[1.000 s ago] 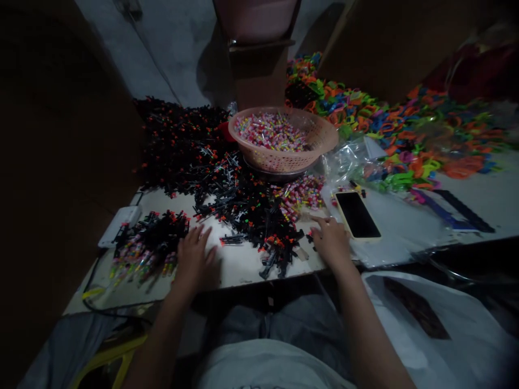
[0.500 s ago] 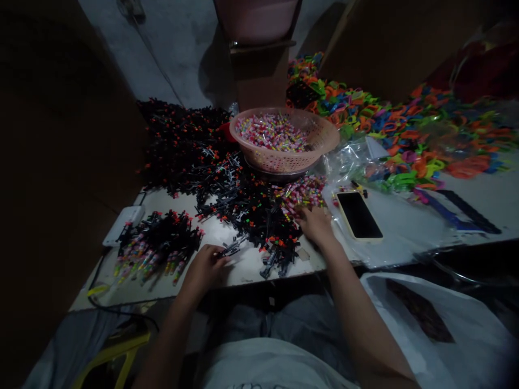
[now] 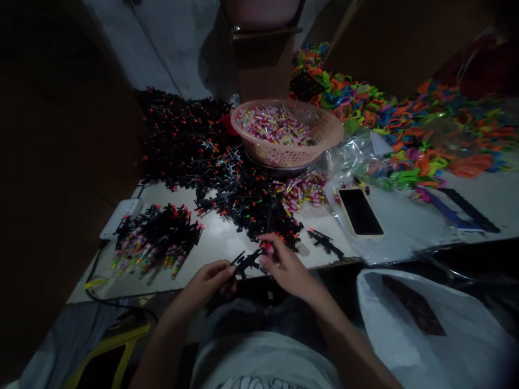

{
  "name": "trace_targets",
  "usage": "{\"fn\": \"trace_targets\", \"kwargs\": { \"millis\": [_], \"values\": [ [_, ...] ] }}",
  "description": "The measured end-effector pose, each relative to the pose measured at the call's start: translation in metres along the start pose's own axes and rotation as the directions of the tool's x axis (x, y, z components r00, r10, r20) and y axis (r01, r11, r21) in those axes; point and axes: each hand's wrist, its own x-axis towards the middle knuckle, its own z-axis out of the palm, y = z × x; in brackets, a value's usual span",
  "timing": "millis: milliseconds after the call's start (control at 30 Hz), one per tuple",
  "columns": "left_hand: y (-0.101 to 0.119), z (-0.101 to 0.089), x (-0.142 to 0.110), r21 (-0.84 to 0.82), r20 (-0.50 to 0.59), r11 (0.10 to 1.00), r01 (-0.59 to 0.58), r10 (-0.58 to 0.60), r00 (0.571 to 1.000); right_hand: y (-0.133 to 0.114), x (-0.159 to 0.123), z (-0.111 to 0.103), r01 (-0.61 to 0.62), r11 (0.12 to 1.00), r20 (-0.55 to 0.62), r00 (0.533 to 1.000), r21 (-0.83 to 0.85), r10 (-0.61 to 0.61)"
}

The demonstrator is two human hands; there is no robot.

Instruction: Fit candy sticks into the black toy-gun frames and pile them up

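Note:
My left hand is closed on a small black toy gun, held just above the near edge of the white table. My right hand pinches a small pink candy tube at the toy's front end. Right behind both hands lies a large heap of black toy guns with orange tips. To the left sits a smaller pile of toy guns with candy tubes fitted. Loose candy tubes lie by the heap.
A pink basket full of candy tubes stands at the back centre. A phone lies face up at the right on clear plastic. Bright plastic pieces cover the far right. A single black toy lies near the edge. A white bag sits by my lap.
My left hand picked a black toy gun off the table and lifted it toward me. My right hand came back from the loose candy tubes with one and met the toy.

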Motion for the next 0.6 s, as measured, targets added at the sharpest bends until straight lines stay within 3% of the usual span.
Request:
{"fn": "trace_targets", "kwargs": {
  "millis": [133,200,267,333,367,433,500,600],
  "values": [
    [-0.010,0.001,0.001,-0.248,0.047,0.968,0.039,-0.029,0.999,-0.001,-0.001,0.022,-0.107,0.960,0.042,0.994,0.259,0.100],
    [-0.018,-0.001,0.001,-0.326,0.082,0.945,-0.017,0.047,0.996,0.002,0.001,0.029,-0.196,0.845,0.081,0.980,0.497,0.179],
    [-0.025,-0.001,0.001,-0.280,0.072,0.948,-0.151,0.177,0.982,0.004,0.000,0.036,-0.289,0.663,0.144,0.953,0.690,0.266],
    [-0.028,0.002,0.000,-0.090,-0.001,0.942,-0.324,0.326,0.945,0.003,-0.002,0.044,-0.362,0.506,0.223,0.922,0.783,0.316],
    [-0.029,0.006,0.000,0.024,-0.048,0.918,-0.396,0.397,0.917,0.002,-0.004,0.048,-0.398,0.470,0.270,0.909,0.788,0.317],
    [-0.029,0.014,0.002,0.176,-0.139,0.852,-0.493,0.518,0.844,0.000,-0.008,0.054,-0.452,0.496,0.352,0.891,0.742,0.285],
    [-0.030,0.023,0.004,0.187,-0.224,0.828,-0.529,0.560,0.798,-0.001,-0.010,0.057,-0.445,0.589,0.366,0.895,0.675,0.257],
    [-0.030,0.033,0.008,-0.010,-0.399,0.895,-0.446,0.406,0.822,-0.001,-0.012,0.054,-0.315,0.722,0.204,0.949,0.616,0.240]
  ]
}}
